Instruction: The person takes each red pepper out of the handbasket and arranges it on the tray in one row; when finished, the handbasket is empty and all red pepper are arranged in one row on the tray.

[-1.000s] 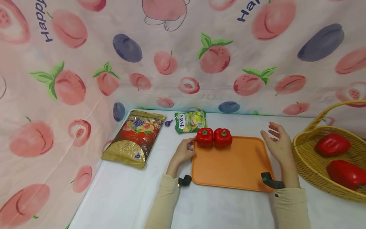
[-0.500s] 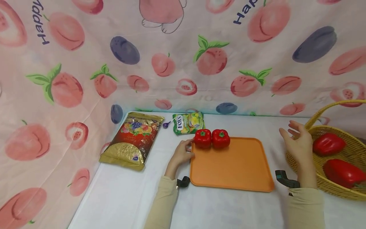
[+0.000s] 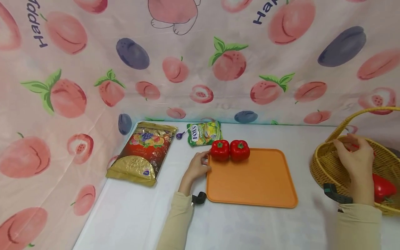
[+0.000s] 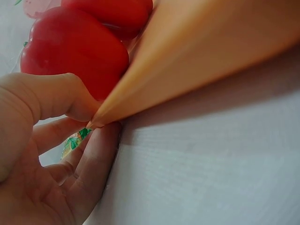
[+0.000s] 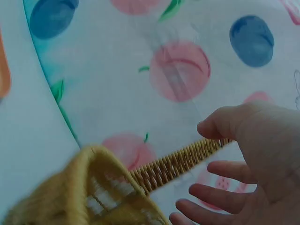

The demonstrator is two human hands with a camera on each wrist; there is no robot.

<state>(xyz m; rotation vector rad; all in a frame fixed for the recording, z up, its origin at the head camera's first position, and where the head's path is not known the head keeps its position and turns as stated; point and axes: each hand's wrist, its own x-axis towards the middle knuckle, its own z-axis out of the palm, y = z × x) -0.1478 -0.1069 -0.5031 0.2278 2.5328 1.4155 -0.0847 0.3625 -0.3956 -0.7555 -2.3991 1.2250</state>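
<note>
My left hand [image 3: 197, 166] holds the left edge of an orange tray [image 3: 253, 180]. The left wrist view shows the thumb and fingers [image 4: 101, 154] pinching the tray rim [image 4: 187, 70]. Two red bell peppers, one at left [image 3: 220, 150] and one at right [image 3: 239, 150], sit side by side at the tray's back left corner. My right hand [image 3: 356, 159] is over a yellow wicker basket [image 3: 325, 163], fingers apart and relaxed in the right wrist view. Behind it in the basket one red pepper is mostly hidden; another red pepper [image 3: 382, 187] lies nearer the front, partly covered by the wrist.
A red and gold candy bag [image 3: 142, 152] lies at the left. Beside it are a purple lollipop [image 3: 179, 136] and a green Fox's candy packet [image 3: 204, 133], just behind the peppers. The basket's arched handle [image 3: 347, 121] rises at the right. A fruit-print cloth [image 3: 187, 100] hangs behind.
My right hand has moved right, from beside the tray to over the basket. The left hand stays at the tray edge. The head view has shifted slightly.
</note>
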